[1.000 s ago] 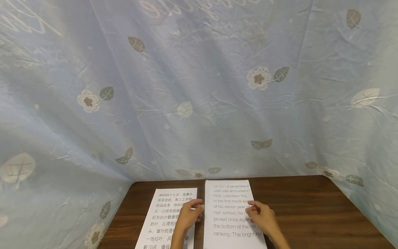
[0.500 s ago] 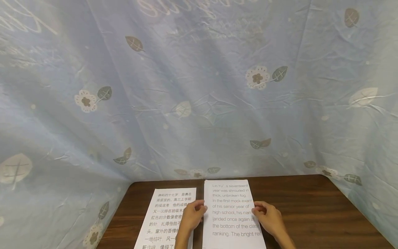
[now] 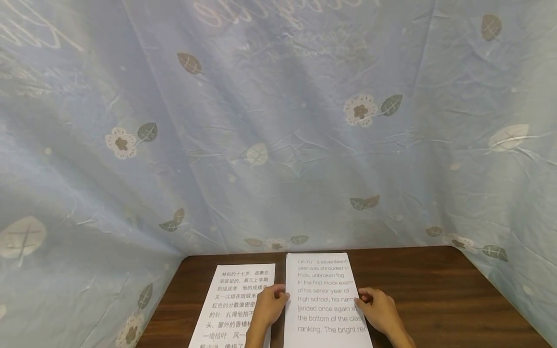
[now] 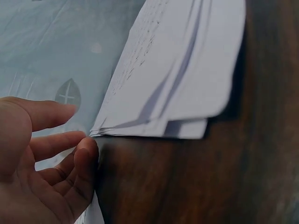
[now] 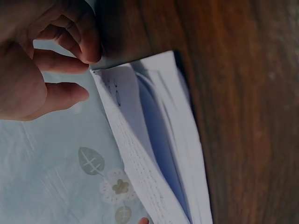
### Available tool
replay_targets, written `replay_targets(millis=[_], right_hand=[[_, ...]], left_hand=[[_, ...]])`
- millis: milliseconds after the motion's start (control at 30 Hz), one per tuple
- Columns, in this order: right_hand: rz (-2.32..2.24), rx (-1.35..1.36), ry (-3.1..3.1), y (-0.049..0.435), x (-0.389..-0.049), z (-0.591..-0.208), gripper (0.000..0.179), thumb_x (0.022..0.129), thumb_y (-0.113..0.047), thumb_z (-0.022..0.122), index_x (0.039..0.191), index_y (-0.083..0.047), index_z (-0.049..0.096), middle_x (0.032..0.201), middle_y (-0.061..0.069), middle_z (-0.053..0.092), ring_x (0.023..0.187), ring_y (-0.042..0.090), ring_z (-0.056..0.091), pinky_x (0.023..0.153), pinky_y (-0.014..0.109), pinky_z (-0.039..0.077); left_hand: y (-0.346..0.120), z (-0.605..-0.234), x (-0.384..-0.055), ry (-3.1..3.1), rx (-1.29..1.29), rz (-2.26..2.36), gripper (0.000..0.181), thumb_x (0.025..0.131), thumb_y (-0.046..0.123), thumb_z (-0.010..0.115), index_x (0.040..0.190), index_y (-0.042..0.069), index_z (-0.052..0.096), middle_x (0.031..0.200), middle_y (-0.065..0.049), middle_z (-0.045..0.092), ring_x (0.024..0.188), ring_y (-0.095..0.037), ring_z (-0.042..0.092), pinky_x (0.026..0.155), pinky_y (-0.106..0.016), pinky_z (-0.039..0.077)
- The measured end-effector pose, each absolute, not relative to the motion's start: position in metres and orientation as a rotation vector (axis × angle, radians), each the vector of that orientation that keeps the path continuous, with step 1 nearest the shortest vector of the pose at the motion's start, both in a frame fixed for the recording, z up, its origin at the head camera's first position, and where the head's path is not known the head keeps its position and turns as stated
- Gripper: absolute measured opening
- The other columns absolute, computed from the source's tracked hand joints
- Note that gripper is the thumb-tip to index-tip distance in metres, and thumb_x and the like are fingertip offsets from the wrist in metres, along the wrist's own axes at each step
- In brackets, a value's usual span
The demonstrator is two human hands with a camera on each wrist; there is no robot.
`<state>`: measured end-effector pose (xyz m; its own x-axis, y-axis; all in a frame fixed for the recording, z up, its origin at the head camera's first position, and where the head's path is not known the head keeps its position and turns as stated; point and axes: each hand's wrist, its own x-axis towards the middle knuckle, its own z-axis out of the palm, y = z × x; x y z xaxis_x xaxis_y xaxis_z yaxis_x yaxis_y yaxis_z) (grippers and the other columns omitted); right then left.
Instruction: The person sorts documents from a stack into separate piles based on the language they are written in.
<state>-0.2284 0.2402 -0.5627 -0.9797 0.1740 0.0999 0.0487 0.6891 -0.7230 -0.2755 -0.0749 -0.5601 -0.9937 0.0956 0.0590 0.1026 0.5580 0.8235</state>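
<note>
A stack of white paper sheets printed with English text [image 3: 326, 309] lies on the brown wooden table. At its left edge is my left hand [image 3: 270, 308], fingertips against the paper. My right hand [image 3: 380, 311] rests its fingertips along the right edge. In the left wrist view the thumb [image 4: 53, 114] stays apart from the sheets [image 4: 187, 70], whose edges look uneven and partly spread. The right wrist view also has the thumb [image 5: 67, 94] apart, beside the corner of the loosely layered sheets [image 5: 135, 135]. Neither hand pinches the paper.
Another sheet or stack with Chinese text [image 3: 230, 309] lies left of the English one, partly covered by my left forearm. Dark wood tabletop [image 3: 444, 299] extends to the right. Behind and at both sides hangs a blue cloth [image 3: 296, 193] printed with leaves and flowers.
My right hand has moved right, off the top of the English pages to their right edge. My left hand has shifted slightly right and down, to the left edge. The stack stays nearly in place.
</note>
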Motion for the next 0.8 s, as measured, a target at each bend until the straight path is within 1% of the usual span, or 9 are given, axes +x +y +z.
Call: replay_targets(millis=[167,267,433,600,700,800], right_hand=[[1.168,-0.163,-2.754,0.2397,-0.2288,-0.5643,0.030,0.093,-0.014,0.078,0.117,0.003,0.078,0.096,0.002,0.073,0.080,0.011,0.062,0.068,0.026,0.050],[1.177,-0.157,-2.753,0.2389,-0.2281,-0.5630,0.030,0.093,-0.013,0.078,0.117,0.004,0.078,0.097,0.003,0.073,0.080,0.012,0.061,0.067,0.025,0.049],[1.169,-0.151,-2.756,0.2371,-0.2267,-0.5594,0.030,0.093,-0.013,0.078,0.118,0.003,0.078,0.100,0.005,0.072,0.082,0.013,0.060,0.067,0.025,0.048],[1.177,-0.145,-2.757,0.2355,-0.2259,-0.5573,0.032,0.094,-0.014,0.077,0.121,0.004,0.077,0.105,0.009,0.073,0.083,0.014,0.062,0.069,0.026,0.049],[1.162,-0.146,-2.745,0.2352,-0.2264,-0.5590,0.032,0.093,-0.014,0.078,0.121,0.002,0.077,0.105,0.007,0.074,0.083,0.013,0.062,0.070,0.026,0.050],[1.179,-0.153,-2.712,0.2344,-0.2271,-0.5588,0.032,0.090,-0.012,0.080,0.119,0.000,0.078,0.099,0.002,0.076,0.082,0.010,0.063,0.071,0.024,0.051]], left_hand=[[-0.0742,-0.5600,-0.2751,-2.790,-0.236,-1.424,0.039,0.095,0.020,0.075,0.126,-0.004,0.074,0.090,-0.001,0.070,0.083,-0.015,0.062,0.070,-0.029,0.053],[-0.0732,-0.5593,-0.2760,-2.813,-0.222,-1.392,0.038,0.094,0.021,0.076,0.124,-0.002,0.075,0.091,0.000,0.070,0.084,-0.014,0.063,0.072,-0.031,0.054],[-0.0721,-0.5582,-0.2769,-2.820,-0.216,-1.369,0.038,0.093,0.021,0.077,0.123,-0.002,0.076,0.094,-0.002,0.071,0.086,-0.015,0.064,0.073,-0.033,0.055],[-0.0714,-0.5591,-0.2774,-2.817,-0.211,-1.361,0.038,0.093,0.021,0.078,0.124,-0.002,0.076,0.095,-0.002,0.071,0.087,-0.015,0.064,0.074,-0.033,0.054],[-0.0713,-0.5596,-0.2769,-2.814,-0.204,-1.375,0.038,0.093,0.021,0.078,0.125,-0.001,0.076,0.095,-0.001,0.070,0.088,-0.015,0.063,0.075,-0.033,0.054],[-0.0710,-0.5586,-0.2761,-2.792,-0.202,-1.396,0.038,0.093,0.021,0.079,0.125,0.001,0.076,0.097,-0.001,0.069,0.091,-0.016,0.063,0.078,-0.035,0.054]])
